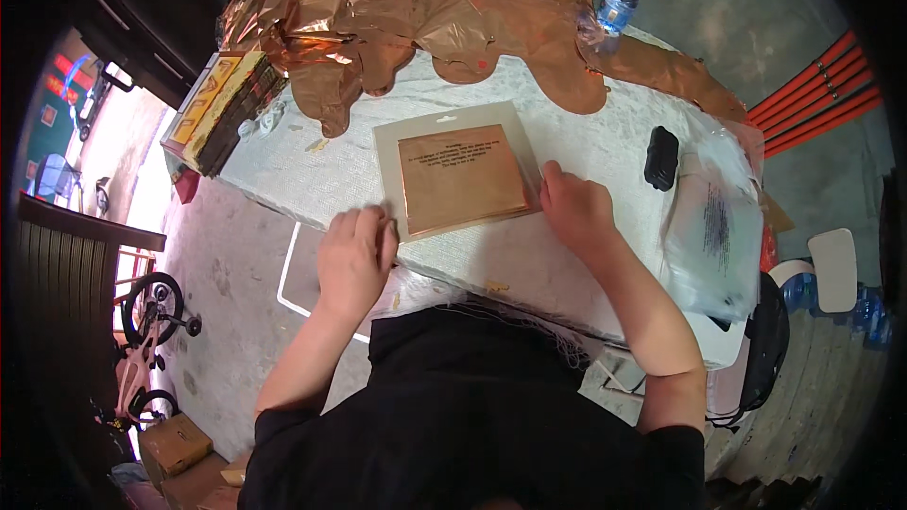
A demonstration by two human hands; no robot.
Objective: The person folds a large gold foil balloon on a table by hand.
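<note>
We see a clear bag (416, 127) lying flat near the front of the pale surface (302, 175), with a folded copper sheet (472, 198) inside it. It sits between our hands, probably so that both sides stay in reach and the bag stays flat. The loose copper foil (463, 5) is heaped along the far edge, which seems to leave room in front of us; the pile of clear bags (713, 246) lies on our right (handy for that side, we judge).

Our left hand (356, 260) rests at the lower left corner, knuckles up, fingers bent and close together; we cannot tell whether they grip the film. Our right hand (578, 212) curls inward, thumb and forefinger apparently pinching the right edge. Both elbows are bent.
</note>
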